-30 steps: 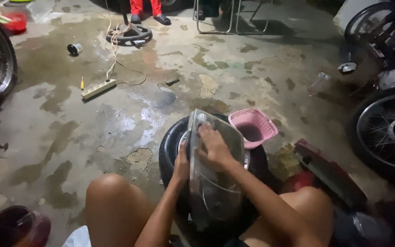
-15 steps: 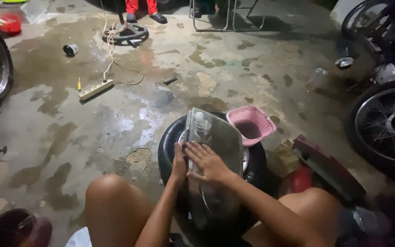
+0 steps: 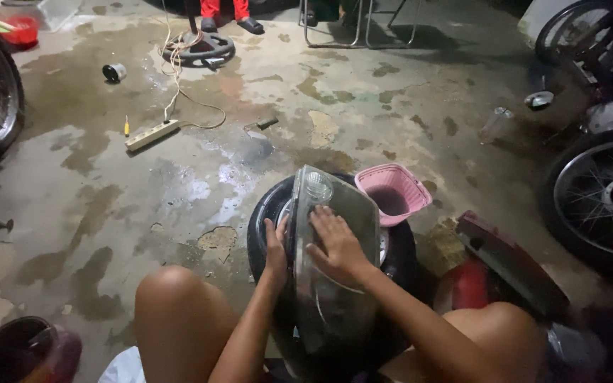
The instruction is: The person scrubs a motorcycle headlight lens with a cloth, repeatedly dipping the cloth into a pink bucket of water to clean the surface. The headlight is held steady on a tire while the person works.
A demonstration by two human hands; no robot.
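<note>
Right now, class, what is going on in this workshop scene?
A person sits low on a stained concrete floor, knees apart, with a clear headlight lens propped on a black tyre. The right hand lies flat on the lens face; the left hand grips its left edge. A pink basket sits just behind the tyre. Farther off lie a power strip and a screwdriver, with spoked wheels at both sides.

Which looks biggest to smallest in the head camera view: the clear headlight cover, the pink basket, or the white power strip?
1. Clear headlight cover, though it is nearest the camera.
2. Pink basket.
3. White power strip, farther away, so its true size is unsure.
</note>
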